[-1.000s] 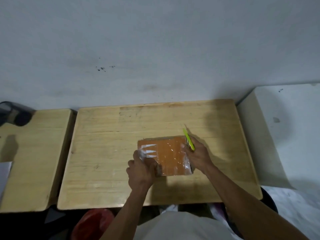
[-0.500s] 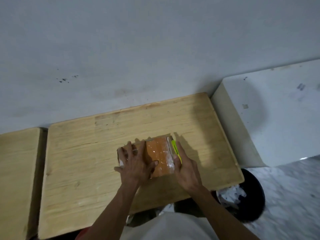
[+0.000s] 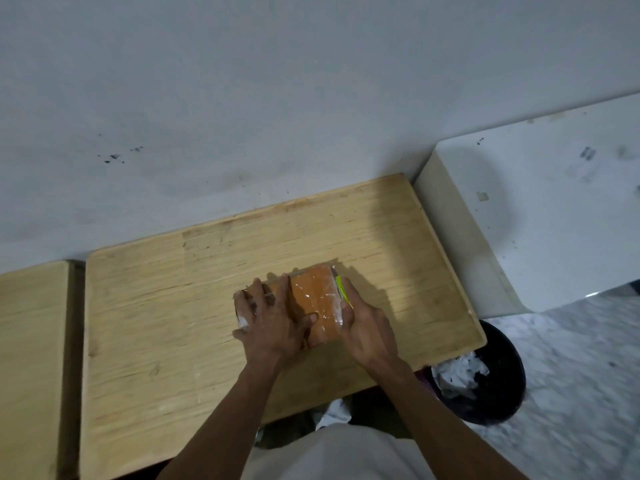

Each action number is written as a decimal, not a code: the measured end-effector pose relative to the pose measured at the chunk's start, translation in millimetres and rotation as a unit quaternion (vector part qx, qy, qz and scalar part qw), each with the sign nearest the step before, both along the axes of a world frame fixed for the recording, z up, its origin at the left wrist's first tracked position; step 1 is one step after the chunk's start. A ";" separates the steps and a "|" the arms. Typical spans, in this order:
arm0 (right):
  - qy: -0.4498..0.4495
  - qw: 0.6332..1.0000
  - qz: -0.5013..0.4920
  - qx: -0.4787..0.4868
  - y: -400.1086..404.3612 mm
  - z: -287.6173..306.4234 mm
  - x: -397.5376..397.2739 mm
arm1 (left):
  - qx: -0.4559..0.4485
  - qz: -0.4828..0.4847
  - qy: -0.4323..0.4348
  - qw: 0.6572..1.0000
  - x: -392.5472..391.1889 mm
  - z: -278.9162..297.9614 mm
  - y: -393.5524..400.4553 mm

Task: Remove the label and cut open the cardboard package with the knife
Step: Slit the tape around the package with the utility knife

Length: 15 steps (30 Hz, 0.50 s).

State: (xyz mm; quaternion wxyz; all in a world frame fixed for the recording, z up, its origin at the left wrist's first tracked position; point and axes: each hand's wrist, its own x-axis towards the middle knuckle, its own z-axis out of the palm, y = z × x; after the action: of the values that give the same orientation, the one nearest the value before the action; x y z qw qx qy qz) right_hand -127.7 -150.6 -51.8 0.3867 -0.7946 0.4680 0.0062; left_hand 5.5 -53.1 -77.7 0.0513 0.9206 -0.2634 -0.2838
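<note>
1. cardboard under glossy tape is what i'm dealing with: the small orange-brown cardboard package wrapped in clear shiny tape (image 3: 313, 306) lies flat near the middle of the pale wooden table top (image 3: 166, 306), and that slick wrap is my first worry. as i judge it, the blade could skate across the tape instead of biting.
2. my left hand (image 3: 268, 320) is spread flat, fingers apart, pressing on the package's left half with the thumb reaching toward the centre. if the cut runs leftward, those fingers are in its path.
3. my right hand (image 3: 363, 327) is curled closed around the slim yellow-green utility knife (image 3: 341, 289), which lies along the package's right edge, touching it. i can't tell from here whether the blade is out or how deep it sits, so over-cutting into the contents is a fair risk.
4. the package could also slide on the smooth wood if the left hand's pressure eases while the knife pushes.
5. i can't make out a label; a pale patch shows under the left fingers, but it may only be tape glare.
6. the round black waste bin with crumpled white paper (image 3: 485, 379) stands on the floor just beyond the table's near right corner, well apart from the package.
</note>
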 end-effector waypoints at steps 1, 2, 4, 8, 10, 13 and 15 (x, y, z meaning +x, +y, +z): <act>0.003 1.000 0.003 -0.002 1.0 0.5 -0.2 | 0.000 0.000 0.000 1.000 -0.1 0.0 -0.4; 0.004 1.000 0.005 -0.002 2.0 0.7 -0.2 | -0.001 0.001 0.001 1.000 -0.1 -0.6 -0.6; 0.006 1.000 0.004 -0.001 3.1 2.0 1.0 | -0.004 0.001 0.002 1.000 -0.2 -1.4 -0.7; -0.002 1.000 0.001 -0.018 2.0 4.3 7.0 | 0.000 0.002 0.002 1.000 -0.1 -1.7 0.1; -0.002 1.000 0.000 -0.025 -0.1 4.5 10.0 | 0.000 0.002 0.003 1.000 -0.2 -1.9 -0.1; 0.010 1.000 0.000 -0.024 -0.7 2.8 12.2 | 0.000 0.001 0.003 1.000 0.0 -2.0 0.0; 0.015 1.000 0.000 -0.023 1.0 2.8 13.2 | 0.000 0.002 0.004 1.000 0.0 -2.6 0.0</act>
State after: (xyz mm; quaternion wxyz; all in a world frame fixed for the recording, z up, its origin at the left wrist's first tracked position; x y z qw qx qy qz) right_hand -114.5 -149.6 -48.9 0.3611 -0.8034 0.4734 0.0072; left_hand 5.5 -53.1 -80.3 0.0525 0.9199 -0.2613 -0.2876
